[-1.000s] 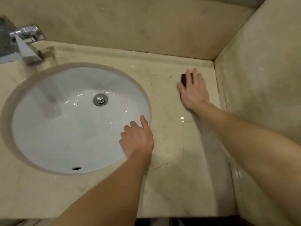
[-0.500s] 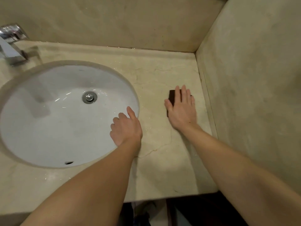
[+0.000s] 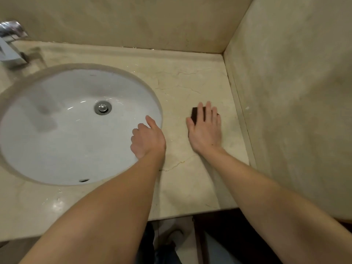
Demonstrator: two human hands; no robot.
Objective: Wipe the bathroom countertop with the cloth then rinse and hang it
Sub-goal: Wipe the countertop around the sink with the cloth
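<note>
My right hand (image 3: 205, 130) lies flat on a small dark brown cloth (image 3: 194, 115), pressing it onto the beige marble countertop (image 3: 182, 84) to the right of the sink. Only the cloth's upper left corner and a sliver by my little finger show; the rest is under my palm. My left hand (image 3: 147, 139) rests on the right rim of the white oval sink (image 3: 57, 153), fingers curled over the edge, holding nothing.
A chrome faucet (image 3: 10, 42) stands at the far left behind the sink, whose drain (image 3: 102, 108) sits mid-bowl. Beige walls close the counter at the back and the right (image 3: 295, 111). The counter's front edge (image 3: 190, 214) runs below my forearms, with dark floor beneath.
My right hand slid the cloth from near the back wall toward me along the counter's right side. My left hand stayed on the sink rim.
</note>
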